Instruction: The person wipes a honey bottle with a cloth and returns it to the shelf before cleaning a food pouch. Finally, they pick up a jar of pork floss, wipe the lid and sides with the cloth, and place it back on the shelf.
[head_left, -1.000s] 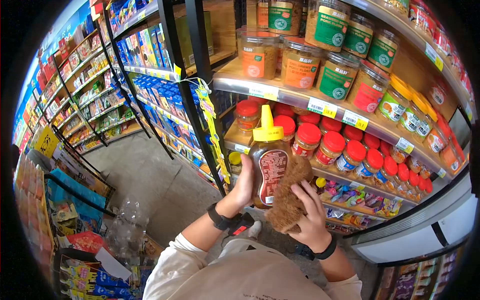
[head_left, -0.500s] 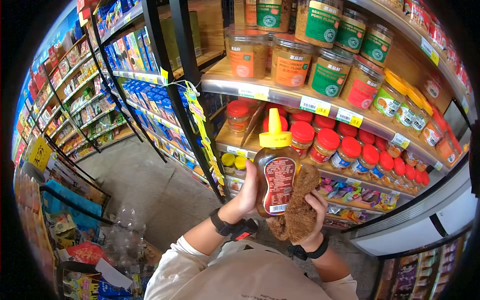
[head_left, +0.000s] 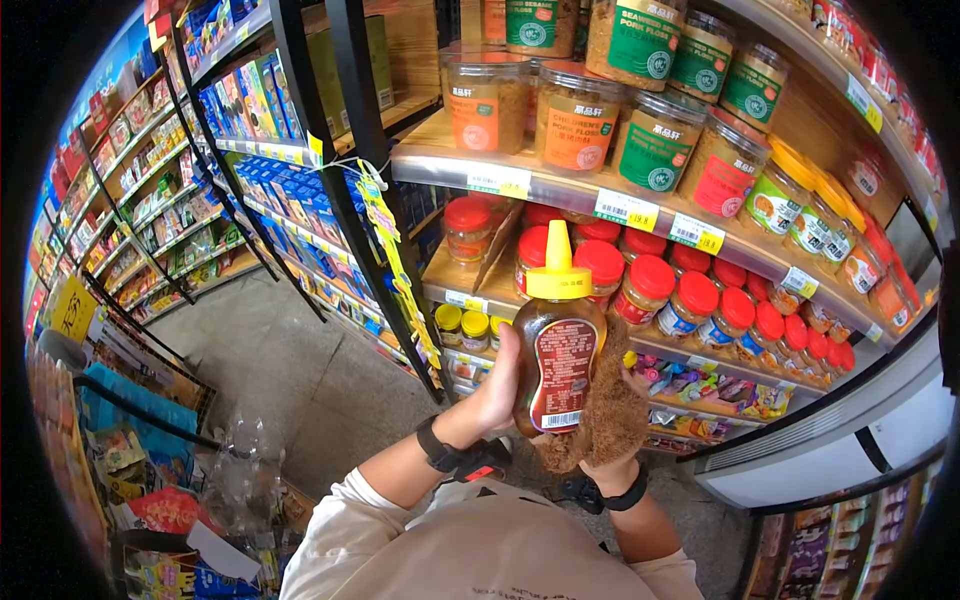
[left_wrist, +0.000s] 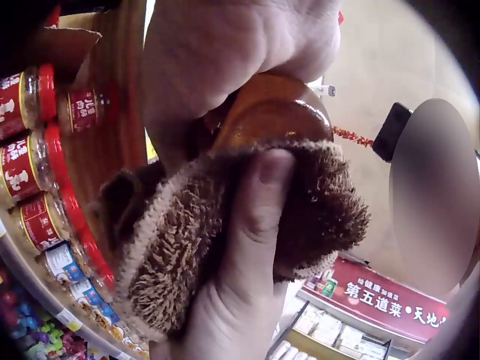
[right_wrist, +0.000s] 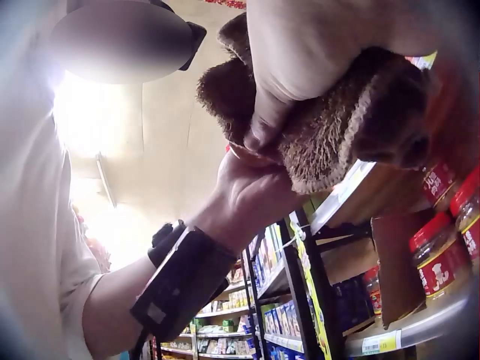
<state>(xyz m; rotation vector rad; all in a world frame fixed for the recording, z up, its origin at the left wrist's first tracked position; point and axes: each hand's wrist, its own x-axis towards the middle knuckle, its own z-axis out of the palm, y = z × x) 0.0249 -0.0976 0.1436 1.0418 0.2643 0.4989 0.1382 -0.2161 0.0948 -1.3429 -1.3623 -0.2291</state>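
A brown bottle (head_left: 562, 365) with a yellow pointed cap and dark red label stands upright before the body in the head view. My left hand (head_left: 498, 385) grips its left side. Against its right side and base lies a brown fluffy cloth (head_left: 610, 415), held by my right hand (head_left: 618, 462), mostly covered by the cloth. In the left wrist view the right thumb presses the cloth (left_wrist: 176, 259) under the bottle's base (left_wrist: 277, 112). The right wrist view shows the cloth (right_wrist: 322, 142) bunched beneath my right hand (right_wrist: 315, 52), with my left hand (right_wrist: 255, 187) behind it.
Shelves hold pork floss jars (head_left: 575, 120) above and red-lidded jars (head_left: 650, 285) below, just beyond the bottle. Black shelf posts (head_left: 385, 200) stand at the left of them. A white cabinet (head_left: 830, 460) is at the right; a display with packets (head_left: 165, 510) is at lower left.
The right hand and cloth have moved from the bottle's right side down toward its lower right and base. The bottle has shifted slightly right and down in the head view, and the shelves leftward.
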